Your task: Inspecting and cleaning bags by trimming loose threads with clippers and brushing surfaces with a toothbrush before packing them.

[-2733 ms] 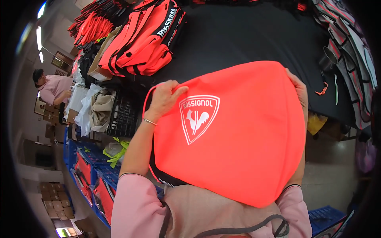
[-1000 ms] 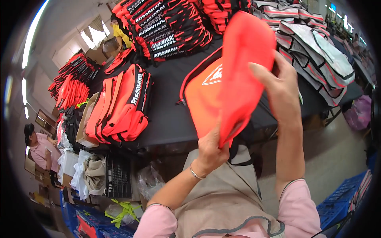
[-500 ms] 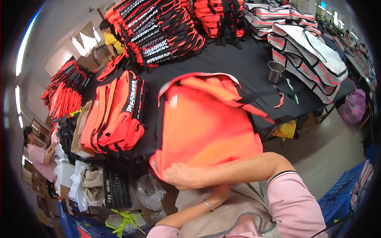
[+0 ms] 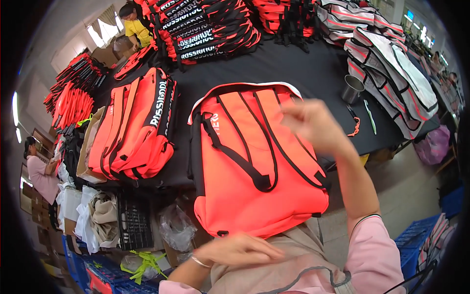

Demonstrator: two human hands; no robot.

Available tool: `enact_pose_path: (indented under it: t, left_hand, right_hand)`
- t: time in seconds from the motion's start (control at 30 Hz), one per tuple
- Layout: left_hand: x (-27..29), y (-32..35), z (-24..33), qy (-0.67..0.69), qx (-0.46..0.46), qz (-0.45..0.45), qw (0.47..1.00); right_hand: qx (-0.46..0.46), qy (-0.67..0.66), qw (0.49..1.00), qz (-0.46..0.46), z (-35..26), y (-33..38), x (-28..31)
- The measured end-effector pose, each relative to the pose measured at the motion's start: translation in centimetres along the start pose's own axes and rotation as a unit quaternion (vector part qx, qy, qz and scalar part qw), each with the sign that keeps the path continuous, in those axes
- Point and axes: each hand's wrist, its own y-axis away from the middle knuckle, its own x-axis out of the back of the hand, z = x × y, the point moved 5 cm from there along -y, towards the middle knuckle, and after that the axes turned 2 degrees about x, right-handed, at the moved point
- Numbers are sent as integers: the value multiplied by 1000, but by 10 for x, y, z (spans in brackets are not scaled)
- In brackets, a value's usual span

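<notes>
An orange-red backpack [image 4: 230, 196] lies in front of me on the black-covered table, its lower edge toward my body. Two padded shoulder straps [image 4: 245, 122] with black trim run down its face, and a black webbing strap loops across the middle. My left hand [image 4: 240, 249] rests just below the bag's near edge, fingers stretched out flat, holding nothing I can see. Above the right shoulder strap, at the bag's upper right, is my right hand [image 4: 313, 122]. It is smeared by motion, so its fingers cannot be read.
Finished-looking orange bags [image 4: 127, 127] stand stacked on the left. Tall orange-and-black piles [image 4: 205, 29] rise at the back. To the right are grey-white bags [image 4: 391, 73], a metal cup [image 4: 352, 89], an orange-handled tool [image 4: 354, 126] and a white-green pen-like item [image 4: 370, 117]. Two people work at the left.
The straps, earlier folded over the top, now lie down along the bag's face. My right hand has gone from the bag's lower left to its upper right; my left hand has come into full view.
</notes>
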Motion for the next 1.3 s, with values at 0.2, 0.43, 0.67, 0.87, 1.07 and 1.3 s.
enact_pose_path:
  t: [0.2,0.43,0.67,0.87,1.07,1.3]
  left_hand:
    - [158,-28,-9,-556,14,443,704]
    - [122,28,-82,-521,129,222,814]
    - [209,-37,53,-440,180,100,874]
    - [288,-156,96,-635,-102,316,698]
    - [259,-173,117,-557,-207,326,735]
    - [134,-76,92,-572,-261,283,724]
  right_hand:
    - [-15,406,909,92,199,-17,-36]
    - [-75,152,956,-238,125,25,-46]
    - [-56,253,946,193,215,-65,41]
    - [-148,78,966,197,207,-103,12]
    - [148,196,898,366,73,-46,12]
    - [368,227,853,293,24,55,-25]
